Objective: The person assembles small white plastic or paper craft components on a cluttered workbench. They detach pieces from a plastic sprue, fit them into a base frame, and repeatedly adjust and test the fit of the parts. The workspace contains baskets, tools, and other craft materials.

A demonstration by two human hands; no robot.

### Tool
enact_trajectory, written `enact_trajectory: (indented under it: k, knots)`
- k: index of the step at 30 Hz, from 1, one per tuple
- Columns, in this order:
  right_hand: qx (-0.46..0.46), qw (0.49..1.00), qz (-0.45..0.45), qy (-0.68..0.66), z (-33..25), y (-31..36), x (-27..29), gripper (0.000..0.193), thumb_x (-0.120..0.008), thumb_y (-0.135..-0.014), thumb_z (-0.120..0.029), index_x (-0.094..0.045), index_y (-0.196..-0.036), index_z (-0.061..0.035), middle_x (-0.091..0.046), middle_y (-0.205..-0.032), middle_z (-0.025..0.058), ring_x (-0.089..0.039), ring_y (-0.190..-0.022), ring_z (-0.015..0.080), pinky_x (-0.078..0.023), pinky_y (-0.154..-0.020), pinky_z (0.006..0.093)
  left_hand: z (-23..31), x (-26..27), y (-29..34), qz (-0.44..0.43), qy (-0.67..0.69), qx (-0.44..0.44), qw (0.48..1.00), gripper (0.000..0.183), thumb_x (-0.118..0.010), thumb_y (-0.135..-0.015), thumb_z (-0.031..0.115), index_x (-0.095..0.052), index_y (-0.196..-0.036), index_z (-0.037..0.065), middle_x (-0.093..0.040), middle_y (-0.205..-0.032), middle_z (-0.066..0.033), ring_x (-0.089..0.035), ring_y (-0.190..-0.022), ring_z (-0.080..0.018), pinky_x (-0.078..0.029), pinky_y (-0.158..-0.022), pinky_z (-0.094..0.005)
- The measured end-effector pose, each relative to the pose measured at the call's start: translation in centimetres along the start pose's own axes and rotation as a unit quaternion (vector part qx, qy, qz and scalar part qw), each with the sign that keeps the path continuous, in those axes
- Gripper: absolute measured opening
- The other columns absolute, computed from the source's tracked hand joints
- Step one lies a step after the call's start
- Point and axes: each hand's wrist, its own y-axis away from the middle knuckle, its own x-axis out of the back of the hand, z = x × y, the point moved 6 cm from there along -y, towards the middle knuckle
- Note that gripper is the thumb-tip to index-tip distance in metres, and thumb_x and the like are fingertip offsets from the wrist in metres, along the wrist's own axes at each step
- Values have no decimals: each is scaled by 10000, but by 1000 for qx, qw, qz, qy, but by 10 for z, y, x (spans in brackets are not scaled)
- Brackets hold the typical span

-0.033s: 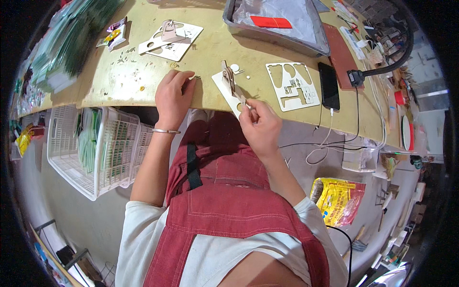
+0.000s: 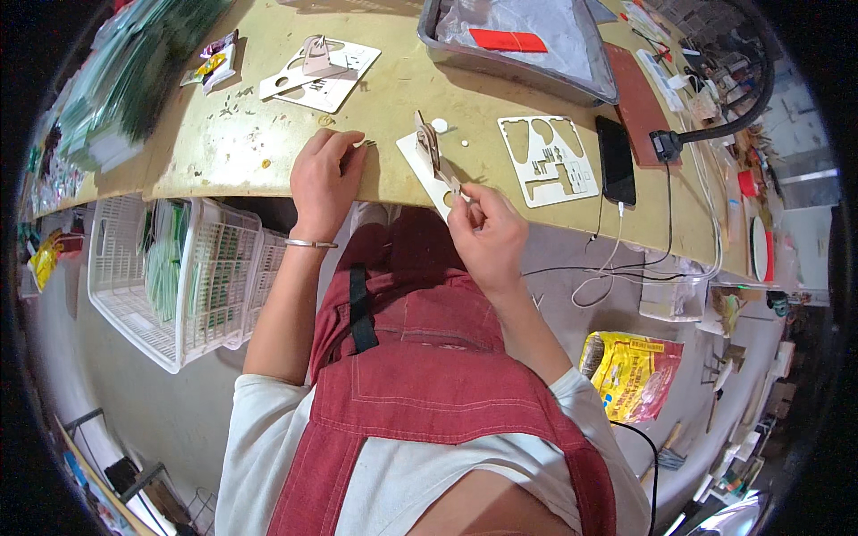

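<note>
My right hand [image 2: 489, 234] pinches the near end of a flat, light wooden piece at the table's front edge. That piece belongs to, or lies against, a small upright wooden assembly [image 2: 427, 147], which stands on a pale cut-out board [image 2: 413, 159]. My left hand [image 2: 327, 179] rests on the table to the left of it, fingers curled closed; whatever may be inside them is hidden. By its fingertips lies a tiny dark bit [image 2: 369, 143]. Farther right is a flat pale sheet with cut-out shapes [image 2: 549, 161]. A white disc [image 2: 439, 126] sits beyond the assembly.
Another wooden assembly on a cut-out sheet [image 2: 353, 87] stands far left. Behind are a grey tray [image 2: 518, 67] and, at left, stacked clear packets [image 2: 134, 98]. A black phone [image 2: 614, 161] lies right, cabled. White crates [image 2: 179, 295] and a yellow bag [image 2: 628, 375] are below.
</note>
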Motion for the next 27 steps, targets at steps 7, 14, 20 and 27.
enact_trajectory:
  k: [7,14,20,27]
  knots:
    - [-10,1000,-10,-5,6,4,7,191,-818,-906,-104,-772,-1069,-17,-736,-832,140,-691,-614,221,-538,-558,359,3,-1,-1,-10,-7,-8,1000,149,-802,-942,94,-785,-1086,57,-721,-975,-107,-727,-850,-293,-571,-753,-383]
    - [-29,999,23,-10,14,19,48,154,-782,-919,-71,-770,-1062,-18,-755,-899,129,-734,-726,249,-574,-642,346,1,1,2,-22,32,-1,999,179,-786,-932,25,-778,-1110,33,-704,-975,-124,-713,-824,-275,-572,-754,-369]
    - [-19,991,85,102,39,18,97,144,-782,-891,-29,-762,-1033,-32,-727,-960,128,-709,-853,301,-556,-707,395,0,0,3,-19,23,0,1000,173,-796,-933,13,-776,-1105,24,-707,-979,-116,-697,-819,-260,-563,-750,-357]
    - [61,936,34,344,64,-53,118,668,-848,-882,-393,-642,-1372,12,-730,-1266,181,-655,-1199,377,-449,-1087,532,-2,-1,3,-32,0,1,999,189,-777,-963,21,-774,-1152,20,-710,-1002,-101,-706,-851,-221,-568,-782,-332]
